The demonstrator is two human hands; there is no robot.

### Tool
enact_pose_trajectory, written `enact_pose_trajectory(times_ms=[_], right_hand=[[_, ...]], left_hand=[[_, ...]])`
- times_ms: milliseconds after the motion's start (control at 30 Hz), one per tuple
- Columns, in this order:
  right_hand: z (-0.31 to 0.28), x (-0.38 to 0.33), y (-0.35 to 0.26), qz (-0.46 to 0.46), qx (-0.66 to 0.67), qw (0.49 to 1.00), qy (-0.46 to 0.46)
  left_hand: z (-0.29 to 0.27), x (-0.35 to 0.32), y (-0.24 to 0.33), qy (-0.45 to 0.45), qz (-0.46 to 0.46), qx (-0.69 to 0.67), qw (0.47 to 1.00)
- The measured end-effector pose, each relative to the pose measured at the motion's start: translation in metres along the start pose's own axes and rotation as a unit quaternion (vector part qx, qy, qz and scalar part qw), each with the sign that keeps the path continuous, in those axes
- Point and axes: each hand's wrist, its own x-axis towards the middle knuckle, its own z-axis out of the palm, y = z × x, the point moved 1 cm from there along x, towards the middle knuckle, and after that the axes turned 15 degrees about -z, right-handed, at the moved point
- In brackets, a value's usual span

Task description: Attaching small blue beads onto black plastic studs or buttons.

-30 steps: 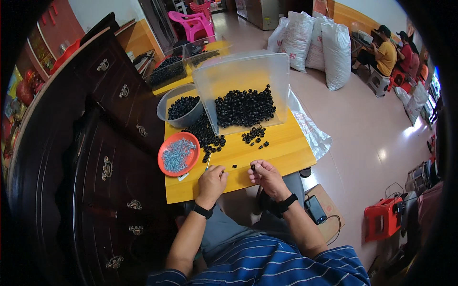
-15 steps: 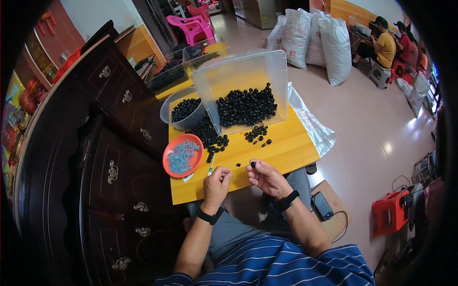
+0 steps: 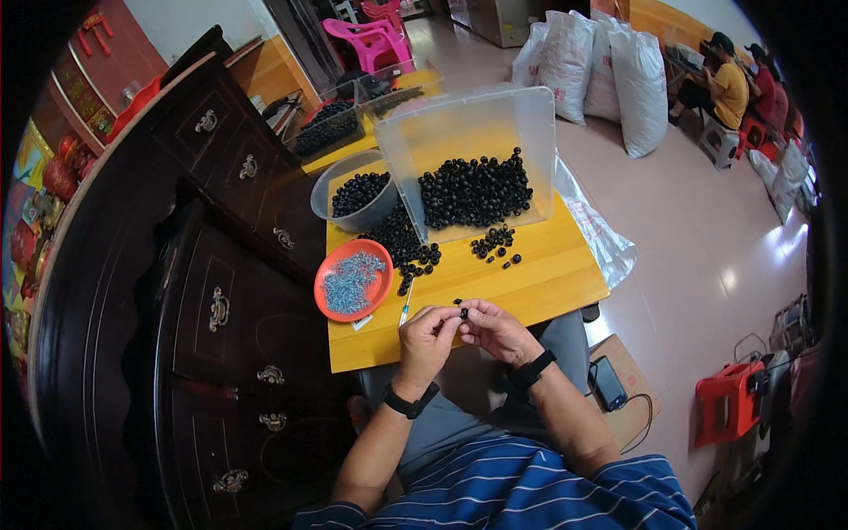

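Observation:
Over the table's near edge my two hands meet. My right hand (image 3: pixel 500 336) pinches a small black round part (image 3: pixel 464 314) between thumb and fingers. My left hand (image 3: pixel 427 343) is closed in a pinch right against that part; whatever its fingertips hold is too small to make out. Just beyond the fingers, another small black part (image 3: pixel 458 301) lies on the yellow table (image 3: pixel 530 287). Left of my left hand sits a red dish (image 3: pixel 386 287) of tiny bluish-grey pieces (image 3: pixel 350 283). A thin white and blue stick (image 3: pixel 405 309) lies between dish and hand.
A clear plastic bin (image 3: pixel 541 132) on its side spills black round parts (image 3: pixel 473 190); a clear bowl (image 3: pixel 322 208) holds more. A dark drawer cabinet (image 3: pixel 238 309) borders the left. A phone (image 3: pixel 608 384) rests on a board at right. White sacks (image 3: pixel 638 93) and seated people (image 3: pixel 729 93) are farther back.
My left hand has moved right and come together with my right hand at the black part. The whole view has shifted slightly, with the table now farther right.

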Motion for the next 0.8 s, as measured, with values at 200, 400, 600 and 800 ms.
enact_pose_trajectory(times_ms=[200,400,600,800], right_hand=[[-0.006,0.001,0.003,-0.003,-0.003,1.000,-0.003],[-0.001,0.002,-0.003,0.026,-0.051,0.998,-0.012],[-0.001,0.001,-0.005,0.040,-0.058,0.997,-0.037],[-0.003,0.004,-0.010,0.028,0.057,0.998,0.004]], left_hand=[[0.007,0.000,-0.005,-0.030,-0.032,-0.009,0.999],[0.007,0.008,-0.030,-0.175,-0.183,-0.233,0.939],[0.001,0.013,-0.029,-0.224,-0.186,-0.215,0.932],[-0.027,0.028,-0.044,-0.101,-0.214,-0.140,0.961]])
